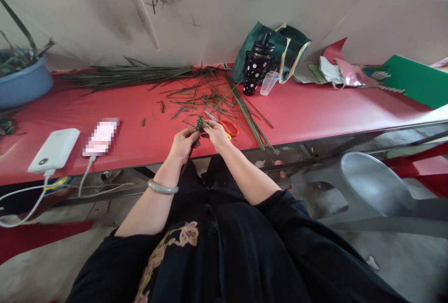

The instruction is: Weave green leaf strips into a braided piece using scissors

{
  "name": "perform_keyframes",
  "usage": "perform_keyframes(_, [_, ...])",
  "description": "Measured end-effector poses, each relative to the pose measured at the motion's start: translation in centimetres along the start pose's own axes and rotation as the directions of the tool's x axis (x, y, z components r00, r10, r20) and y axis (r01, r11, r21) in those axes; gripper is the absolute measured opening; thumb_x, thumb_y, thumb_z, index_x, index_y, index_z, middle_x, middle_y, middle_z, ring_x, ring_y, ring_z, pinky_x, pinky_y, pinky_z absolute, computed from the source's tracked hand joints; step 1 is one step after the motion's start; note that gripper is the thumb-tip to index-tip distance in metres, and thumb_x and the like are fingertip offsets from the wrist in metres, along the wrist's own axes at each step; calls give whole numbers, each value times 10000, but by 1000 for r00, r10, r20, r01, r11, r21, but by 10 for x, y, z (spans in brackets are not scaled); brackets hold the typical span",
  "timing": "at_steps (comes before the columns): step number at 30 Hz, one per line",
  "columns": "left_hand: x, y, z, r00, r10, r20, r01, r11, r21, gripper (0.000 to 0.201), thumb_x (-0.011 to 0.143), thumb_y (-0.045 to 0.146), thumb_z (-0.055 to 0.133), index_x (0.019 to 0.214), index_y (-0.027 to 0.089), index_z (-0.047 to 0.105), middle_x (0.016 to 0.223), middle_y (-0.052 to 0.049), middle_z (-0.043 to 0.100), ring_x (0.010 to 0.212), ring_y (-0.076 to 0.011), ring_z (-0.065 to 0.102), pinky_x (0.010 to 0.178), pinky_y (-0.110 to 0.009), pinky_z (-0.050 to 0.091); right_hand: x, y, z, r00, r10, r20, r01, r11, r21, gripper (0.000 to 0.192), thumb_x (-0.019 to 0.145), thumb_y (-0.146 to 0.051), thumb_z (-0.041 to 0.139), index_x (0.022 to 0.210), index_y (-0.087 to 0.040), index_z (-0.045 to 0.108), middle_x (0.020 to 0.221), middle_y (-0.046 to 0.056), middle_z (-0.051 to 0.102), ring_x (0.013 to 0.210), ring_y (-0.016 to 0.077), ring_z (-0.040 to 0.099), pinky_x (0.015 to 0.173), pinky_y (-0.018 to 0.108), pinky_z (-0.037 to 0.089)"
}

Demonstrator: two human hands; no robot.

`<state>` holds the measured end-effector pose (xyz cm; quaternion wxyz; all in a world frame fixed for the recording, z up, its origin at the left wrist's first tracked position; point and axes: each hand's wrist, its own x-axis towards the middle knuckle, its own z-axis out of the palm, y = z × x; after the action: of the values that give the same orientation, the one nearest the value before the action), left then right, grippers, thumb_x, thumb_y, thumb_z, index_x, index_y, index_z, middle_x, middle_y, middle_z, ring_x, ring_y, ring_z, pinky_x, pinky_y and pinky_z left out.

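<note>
Near the front edge of the red table, a small bundle of woven green leaf strips (199,123) is held between both hands. My left hand (184,144), below a pale bangle, has its fingers closed round the lower part. My right hand (216,134) pinches the bundle's right side near its top. Scissors (234,129) with orange handles lie just behind my right hand, blades pointing to the back left. Cut leaf strips (213,100) are scattered behind the hands. The palms and some of the fingertips are hidden.
Long leaf strips (140,75) lie along the back. A black flowered tumbler (252,72), a plastic cup (269,83) and a green bag (245,55) stand behind. At left are a blue basin (24,83), a white power bank (54,150) and a phone (101,137) with cables.
</note>
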<state>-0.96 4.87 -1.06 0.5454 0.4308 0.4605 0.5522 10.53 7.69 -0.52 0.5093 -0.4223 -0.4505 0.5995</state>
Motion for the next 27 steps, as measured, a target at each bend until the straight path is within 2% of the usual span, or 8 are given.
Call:
perform_keyframes(5, [8,-10,-5,993,2,-117,6,998,62,211,609,306,645,674,129,550,499,26,510,400,-65,457,416,-191,339,1,9,0,998,49,48,-46,996,-77,84,722,-231,551,727,-149,565,687,-18,592,663,64,556,613,180,428])
perform_keyframes(10, [8,-17,-4,991,8,-132,6,994,107,148,613,251,615,671,126,560,494,26,520,405,-64,455,432,-190,348,2,20,1,998,11,60,-3,991,-137,160,699,-302,573,660,-147,563,579,-44,522,574,58,489,593,187,416])
perform_keyframes(16, [8,-20,-4,995,-58,-84,53,997,-59,186,587,244,638,697,124,549,555,5,573,472,-91,528,476,-205,384,6,30,1,991,12,131,-1,997,-82,198,715,-347,549,717,-150,570,607,-32,554,573,80,525,614,226,463])
perform_keyframes(19, [8,-16,-8,988,-109,-106,99,991,-95,223,569,249,664,709,118,550,595,-5,584,485,-90,538,433,-186,342,6,31,-7,988,-75,133,107,962,-253,190,745,-323,523,787,-157,606,717,-6,617,703,114,579,727,274,475])
perform_keyframes(21, [7,-12,-11,981,-132,-140,119,988,-95,236,570,263,678,701,116,549,564,7,559,454,-74,511,401,-176,306,7,27,-17,982,-136,128,182,856,-485,190,759,-303,522,851,-172,624,813,19,644,807,149,592,802,315,458])
perform_keyframes(24, [7,-8,-18,975,-163,-154,147,983,-108,257,597,303,679,723,111,563,526,22,526,422,-61,482,385,-169,294,9,13,-41,964,-231,128,237,540,-807,215,777,-282,511,936,-193,624,977,65,630,956,212,563,871,376,422])
perform_keyframes(26, [7,-5,-20,973,-178,-147,161,979,-122,268,619,323,668,748,108,573,529,15,531,430,-68,497,385,-166,301,11,4,-58,961,-258,94,178,324,-929,243,779,-294,511,981,-204,611,1056,85,592,1030,247,522,891,404,404])
perform_keyframes(27, [7,-5,-21,973,-179,-145,161,979,-127,266,626,326,663,749,108,575,532,10,536,436,-72,506,385,-165,303,12,0,-65,970,-228,87,144,248,-958,271,773,-323,522,1007,-210,599,1080,90,574,1043,256,511,879,407,411])
